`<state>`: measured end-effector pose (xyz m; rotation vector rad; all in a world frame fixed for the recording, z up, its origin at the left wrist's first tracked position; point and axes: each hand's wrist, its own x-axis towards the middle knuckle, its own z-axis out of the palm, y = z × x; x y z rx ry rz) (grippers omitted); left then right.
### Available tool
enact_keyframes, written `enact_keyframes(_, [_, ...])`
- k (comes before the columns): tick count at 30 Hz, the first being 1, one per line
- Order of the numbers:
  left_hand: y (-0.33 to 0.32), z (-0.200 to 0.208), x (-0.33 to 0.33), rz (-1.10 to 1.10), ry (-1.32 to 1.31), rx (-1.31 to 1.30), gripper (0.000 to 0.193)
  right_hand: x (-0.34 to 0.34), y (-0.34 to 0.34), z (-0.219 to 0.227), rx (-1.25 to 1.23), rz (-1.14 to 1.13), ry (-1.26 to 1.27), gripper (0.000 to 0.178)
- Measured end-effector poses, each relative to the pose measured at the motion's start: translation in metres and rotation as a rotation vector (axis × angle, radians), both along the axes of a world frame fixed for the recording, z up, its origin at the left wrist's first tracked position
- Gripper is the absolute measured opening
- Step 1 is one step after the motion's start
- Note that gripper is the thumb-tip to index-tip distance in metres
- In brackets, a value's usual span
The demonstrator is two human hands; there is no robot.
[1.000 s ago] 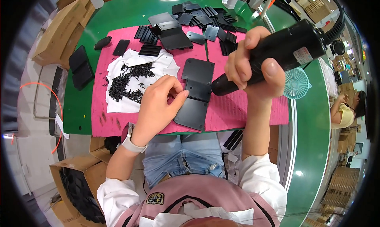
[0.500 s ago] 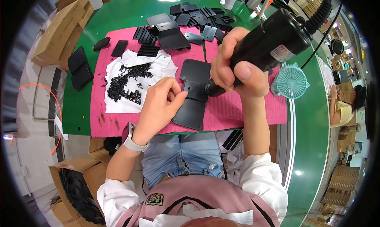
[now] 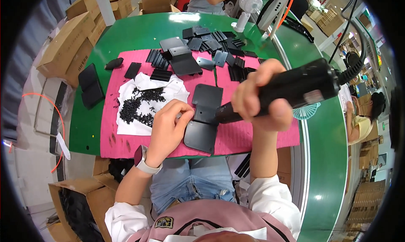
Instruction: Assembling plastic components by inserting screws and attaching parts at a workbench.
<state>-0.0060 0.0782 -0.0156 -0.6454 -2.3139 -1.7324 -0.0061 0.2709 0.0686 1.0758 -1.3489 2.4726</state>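
Observation:
My right hand is wrapped around a black corded electric screwdriver. The tool lies nearly level, its nose over the right edge of a black bracket plate. I cannot tell whether its tip touches the plate. My left hand, thumb and fingers curled together, rests at the plate's left edge; whatever is in its fingers is hidden. To its left, small black screws are heaped on a white cloth. A similar bent black bracket stands beyond the plate.
A pink mat covers part of the green table. Black plates and strips are piled at the back. A light-blue fan sits behind the tool, a white fan at the far edge. A co-worker stands across the table.
The screwdriver has swung flatter, and my right hand has turned with it and is slightly blurred. My left hand stays by the plate. The whole view has shifted, showing more of the far side.

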Motion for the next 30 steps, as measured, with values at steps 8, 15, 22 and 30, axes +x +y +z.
enact_keyframes(8, [-0.013, -0.002, -0.005, -0.310, -0.043, 0.183, 0.015, -0.009, -0.003, -0.010, -0.306, 0.105, 0.115, 0.045])
enact_keyframes(15, [-0.013, -0.002, -0.006, -0.289, -0.036, 0.178, 0.017, -0.011, -0.003, -0.012, -0.239, 0.086, 0.110, 0.044])
enact_keyframes(22, [-0.015, -0.002, -0.005, -0.256, 0.031, 0.081, 0.018, -0.006, -0.015, -0.016, -0.186, 0.119, 0.062, 0.042])
enact_keyframes(30, [-0.013, -0.006, -0.001, -0.172, 0.076, 0.017, 0.020, 0.004, -0.035, -0.011, -0.079, -0.140, -0.071, 0.039])
